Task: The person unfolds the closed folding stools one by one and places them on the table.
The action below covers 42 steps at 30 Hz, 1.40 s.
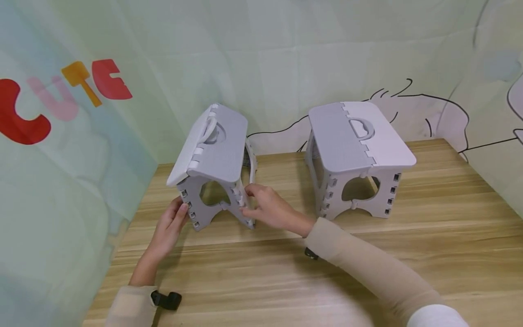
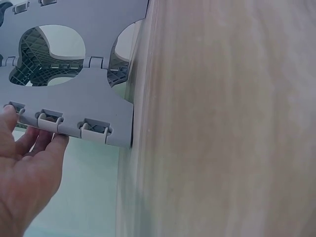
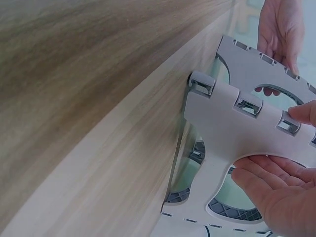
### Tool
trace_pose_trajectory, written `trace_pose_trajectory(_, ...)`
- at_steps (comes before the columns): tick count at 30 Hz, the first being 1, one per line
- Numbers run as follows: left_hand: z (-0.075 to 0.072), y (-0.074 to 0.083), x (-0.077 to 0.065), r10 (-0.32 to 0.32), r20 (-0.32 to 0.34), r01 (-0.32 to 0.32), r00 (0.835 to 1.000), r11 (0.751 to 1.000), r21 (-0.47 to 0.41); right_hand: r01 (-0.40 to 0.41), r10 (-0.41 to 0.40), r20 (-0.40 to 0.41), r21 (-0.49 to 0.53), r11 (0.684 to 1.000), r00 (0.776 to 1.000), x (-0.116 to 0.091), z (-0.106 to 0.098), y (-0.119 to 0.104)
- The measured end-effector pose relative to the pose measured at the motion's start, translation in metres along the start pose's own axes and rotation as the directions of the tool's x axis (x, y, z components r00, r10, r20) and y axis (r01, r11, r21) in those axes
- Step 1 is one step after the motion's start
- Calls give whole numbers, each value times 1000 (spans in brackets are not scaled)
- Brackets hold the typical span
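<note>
A grey and white folding step stool [image 1: 226, 147] stands on the left of the table, its top creased along the middle so the white half slopes down to the left. My left hand [image 1: 168, 229] holds its front left hinged edge, thumb on the front and fingers around the side, as the left wrist view also shows. My right hand [image 1: 273, 210] grips the front right hinged edge. In the right wrist view, the right thumb presses a hinge while the fingers reach into the side panel's opening [image 3: 232, 197]. The front panel is bent at its hinges.
A second folding step stool [image 1: 339, 136] stands upright to the right, its top flat. Behind both hangs a printed cloth backdrop [image 1: 253, 68], which also covers the left side. The wood-grain table [image 1: 261, 281] stretches toward me.
</note>
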<state>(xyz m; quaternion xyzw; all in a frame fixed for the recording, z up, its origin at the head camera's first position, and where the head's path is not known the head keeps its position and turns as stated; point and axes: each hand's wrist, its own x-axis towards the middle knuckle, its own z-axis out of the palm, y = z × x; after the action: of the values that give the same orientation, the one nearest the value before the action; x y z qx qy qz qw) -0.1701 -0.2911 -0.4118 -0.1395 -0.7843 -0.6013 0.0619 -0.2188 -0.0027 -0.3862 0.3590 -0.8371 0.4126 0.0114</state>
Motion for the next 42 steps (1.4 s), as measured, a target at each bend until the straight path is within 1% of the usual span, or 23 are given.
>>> trace_pose_trajectory(10,1,1,0,6,-14,-6,1000,1000,1,-8,8,2,-24,1000,1000,-1,-1,2)
trace_pose_trajectory(20,1,0,-1,-2,-23,2,1000,1000,-5,-11,11,7,4,1000,1000,-2,-1,3)
trace_pose_trajectory(27,1,0,0,20,-14,-20,1000,1000,-12,-15,15,4,-2,1000,1000,-2,-1,4)
trace_pose_trajectory(31,0,0,0,37,-20,-37,999,999,10,-16,16,7,-9,1000,1000,-1,-1,3)
trace_pose_trajectory(36,-1,1,0,47,-29,-45,998,997,61,-31,31,10,-2,1000,999,0,-1,1)
trace_pose_trajectory(40,-3,2,0,30,-21,-29,999,998,48,-38,38,13,-18,999,999,0,-2,-1)
trace_pose_trajectory(42,-5,3,1,17,-17,-17,1000,1000,15,-37,38,10,-29,999,999,0,-3,-1)
